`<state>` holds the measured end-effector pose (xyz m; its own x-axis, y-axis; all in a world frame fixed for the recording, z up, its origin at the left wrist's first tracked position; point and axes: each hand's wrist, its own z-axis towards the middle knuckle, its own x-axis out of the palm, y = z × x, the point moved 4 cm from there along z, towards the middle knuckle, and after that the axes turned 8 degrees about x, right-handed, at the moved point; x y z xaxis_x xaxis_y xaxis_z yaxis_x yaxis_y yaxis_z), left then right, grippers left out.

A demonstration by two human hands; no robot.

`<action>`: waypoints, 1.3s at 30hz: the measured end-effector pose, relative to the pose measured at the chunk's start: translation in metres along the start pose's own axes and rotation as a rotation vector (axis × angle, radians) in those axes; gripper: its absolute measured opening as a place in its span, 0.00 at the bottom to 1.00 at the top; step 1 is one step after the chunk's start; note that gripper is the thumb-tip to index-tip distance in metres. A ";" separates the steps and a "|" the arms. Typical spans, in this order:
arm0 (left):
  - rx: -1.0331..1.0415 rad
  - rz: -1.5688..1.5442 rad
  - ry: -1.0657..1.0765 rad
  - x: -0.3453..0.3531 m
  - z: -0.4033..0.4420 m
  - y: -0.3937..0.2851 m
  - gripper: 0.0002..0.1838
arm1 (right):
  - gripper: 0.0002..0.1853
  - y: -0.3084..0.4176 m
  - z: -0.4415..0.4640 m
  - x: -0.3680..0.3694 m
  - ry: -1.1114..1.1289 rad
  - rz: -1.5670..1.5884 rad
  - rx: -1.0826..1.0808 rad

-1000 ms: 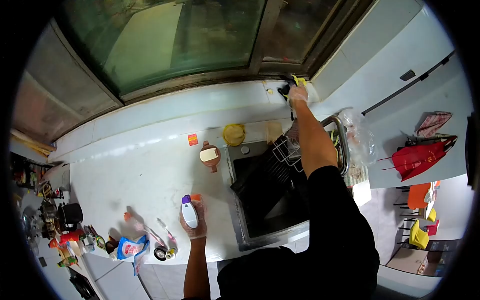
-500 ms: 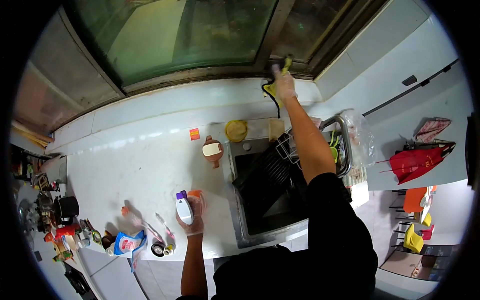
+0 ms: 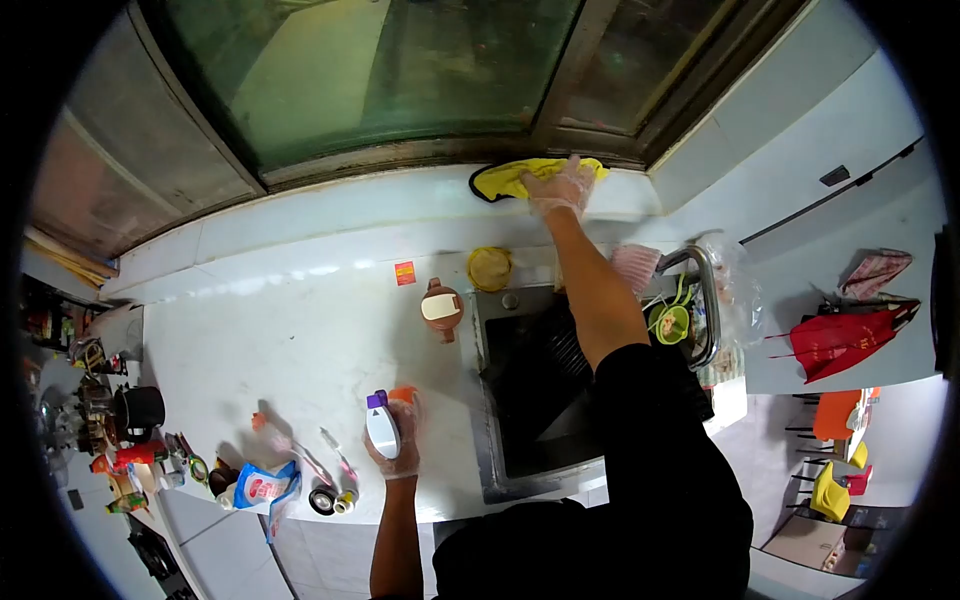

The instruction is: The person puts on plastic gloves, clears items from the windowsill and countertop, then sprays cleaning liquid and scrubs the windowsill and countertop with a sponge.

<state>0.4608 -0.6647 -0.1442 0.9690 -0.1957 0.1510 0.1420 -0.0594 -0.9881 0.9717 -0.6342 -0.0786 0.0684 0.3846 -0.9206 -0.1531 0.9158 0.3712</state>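
Nearest the body, the left hand (image 3: 400,458) curls around a white bottle (image 3: 382,432) with a purple top. Farther out and rightward, the right hand (image 3: 562,190) spreads over a yellow cloth (image 3: 508,177) on the windowsill (image 3: 350,205), apparently wiping; another stroke calls for flat, even pressure.

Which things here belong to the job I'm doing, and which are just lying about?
Apparently in use:
- yellow, black-edged cloth, under right hand
- white, purple-topped plastic bottle, in left hand

Just lying about:
- red square card
- blue-and-white plastic bag
- brown rounded container
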 end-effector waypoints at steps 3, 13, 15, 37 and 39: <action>0.075 -0.003 0.093 0.000 0.001 -0.001 0.13 | 0.45 0.014 0.002 0.002 -0.057 -0.073 -0.016; 0.040 -0.013 0.043 0.000 -0.007 0.000 0.16 | 0.17 0.023 0.001 0.008 0.000 0.321 -0.135; 0.023 0.068 0.041 0.000 -0.008 -0.004 0.15 | 0.18 0.023 -0.028 -0.004 0.099 0.445 -0.223; 0.056 -0.025 0.069 0.015 -0.018 -0.022 0.10 | 0.22 0.056 -0.036 0.017 0.226 -0.011 -0.186; 0.078 0.019 0.048 0.011 -0.016 -0.013 0.08 | 0.17 0.056 -0.028 0.009 0.316 -0.087 -0.313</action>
<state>0.4667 -0.6820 -0.1288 0.9611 -0.2428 0.1319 0.1410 0.0206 -0.9898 0.9364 -0.5829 -0.0691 -0.2030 0.2095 -0.9565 -0.4539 0.8455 0.2815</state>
